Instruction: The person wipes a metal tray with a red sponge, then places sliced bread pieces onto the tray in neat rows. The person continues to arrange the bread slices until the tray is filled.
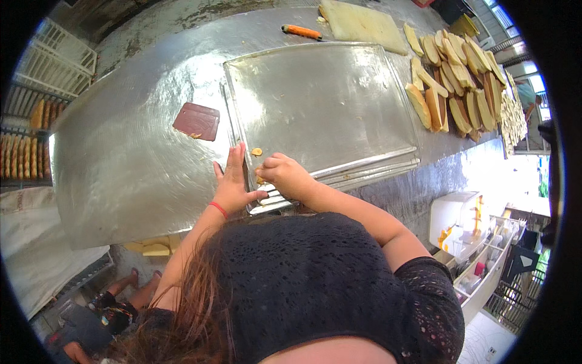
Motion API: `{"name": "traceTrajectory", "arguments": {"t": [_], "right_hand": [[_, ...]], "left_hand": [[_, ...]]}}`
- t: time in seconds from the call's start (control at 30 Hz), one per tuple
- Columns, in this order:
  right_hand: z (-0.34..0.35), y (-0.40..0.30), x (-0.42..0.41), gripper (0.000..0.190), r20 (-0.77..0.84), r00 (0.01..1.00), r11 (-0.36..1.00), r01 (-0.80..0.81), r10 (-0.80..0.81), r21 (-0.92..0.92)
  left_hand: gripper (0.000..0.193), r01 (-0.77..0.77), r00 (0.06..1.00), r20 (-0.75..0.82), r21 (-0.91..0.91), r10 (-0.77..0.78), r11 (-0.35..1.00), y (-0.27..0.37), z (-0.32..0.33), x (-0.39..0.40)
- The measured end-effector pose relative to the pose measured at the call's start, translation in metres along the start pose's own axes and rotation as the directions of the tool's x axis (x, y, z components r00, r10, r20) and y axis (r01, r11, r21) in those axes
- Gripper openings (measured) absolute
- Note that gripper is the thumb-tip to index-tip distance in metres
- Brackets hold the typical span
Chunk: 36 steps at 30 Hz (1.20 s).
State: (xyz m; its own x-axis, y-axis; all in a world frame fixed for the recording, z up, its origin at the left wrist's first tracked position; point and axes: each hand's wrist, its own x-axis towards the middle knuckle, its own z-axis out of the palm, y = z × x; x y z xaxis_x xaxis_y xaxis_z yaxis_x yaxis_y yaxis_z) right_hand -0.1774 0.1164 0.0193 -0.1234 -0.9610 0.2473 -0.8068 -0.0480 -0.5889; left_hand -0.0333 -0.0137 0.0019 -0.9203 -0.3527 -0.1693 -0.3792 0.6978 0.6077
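A stack of shallow metal baking trays (318,104) lies on the metal table (132,182) in front of me. My left hand (234,182) is spread at the stack's near left corner, fingers apart along the rim, with a red band on the wrist. Just right of it, my right hand (282,175) has its fingers curled at the top tray's left side, pinching something yellowish-brown (260,176) that the fingers partly hide. A small yellow round piece (257,151) lies on the tray just beyond. Left of the trays rests a dark red flat plastic scraper (198,121) with crumbs on its edge.
Cut bread pieces (454,77) are heaped on the table at the right. A pale cutting board (363,25) and an orange-handled tool (301,32) lie beyond the trays. Loaves (22,157) fill a rack at the far left. A person (120,305) is at the lower left, another (527,98) at the far right.
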Motion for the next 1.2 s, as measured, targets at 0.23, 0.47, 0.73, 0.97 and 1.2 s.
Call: {"name": "traceTrajectory", "arguments": {"t": [0.23, 0.47, 0.73, 0.97, 1.2], "right_hand": [[-0.034, 0.034, 0.056, 0.015, -0.411, 0.848, 0.942, -0.292, 0.335, 0.166], [-0.007, 0.011, 0.058, 0.019, -0.107, 0.953, 0.933, -0.248, 0.284, 0.262], [-0.085, 0.089, -0.019, 0.038, -0.356, 0.915, 0.931, -0.284, 0.192, -0.229], [-0.088, 0.117, -0.061, 0.047, -0.359, 0.827, 0.698, -0.559, 0.432, -0.448], [-0.103, 0.126, -0.075, 0.052, -0.29, 0.835, 0.81, -0.536, 0.467, -0.237]], "left_hand": [[0.13, -0.012, 1.0, 0.012, 0.031, 0.011, 0.999, 0.002, 0.0, 0.0], [0.108, -0.109, 0.943, -0.321, -0.052, 0.087, 0.993, 0.013, 0.007, -0.011], [0.054, -0.611, 0.78, 0.121, 0.358, 0.614, 0.706, 0.074, 0.011, 0.032], [0.06, -0.235, 0.972, 0.108, 0.506, 0.21, 0.83, 0.064, 0.001, 0.055], [0.074, 0.42, 0.908, -0.239, 0.498, -0.345, 0.759, 0.026, -0.021, 0.07]]}}
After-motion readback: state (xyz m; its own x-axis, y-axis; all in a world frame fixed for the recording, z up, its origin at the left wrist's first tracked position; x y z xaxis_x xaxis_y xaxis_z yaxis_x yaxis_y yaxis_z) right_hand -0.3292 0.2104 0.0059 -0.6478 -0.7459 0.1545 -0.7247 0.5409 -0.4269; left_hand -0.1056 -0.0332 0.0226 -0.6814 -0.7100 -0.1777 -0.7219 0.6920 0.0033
